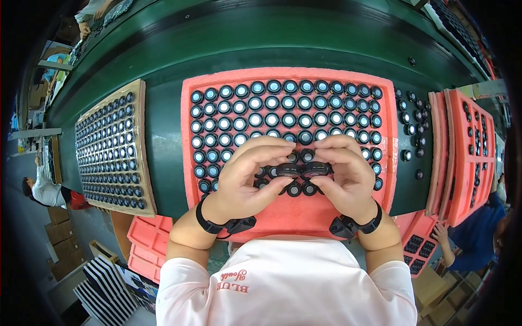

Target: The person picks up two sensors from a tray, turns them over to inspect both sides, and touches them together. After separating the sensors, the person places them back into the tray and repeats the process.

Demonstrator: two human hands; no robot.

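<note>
My left hand [251, 171] is closed in a pinch on a small round black part [287, 170]. Opposite it, my right hand [346, 173] grips another round black part [317, 170] between thumb and fingers. The two parts are side by side, edges very close; whether they touch I cannot tell. Both hands are over a pink foam tray [272, 214] holding rows of similar black discs [304, 102] with pale, shiny centres. My hands hide some of the lower rows. A black band with a small device [239, 224] circles each wrist.
A brown tray [147, 157] of similar discs is on the left of the green bench. Loose discs [420, 128] lie to the right, beside stacked pink trays [459, 157]. More pink trays [149, 244] are at lower left. Other people work nearby, one [478, 236] at far right.
</note>
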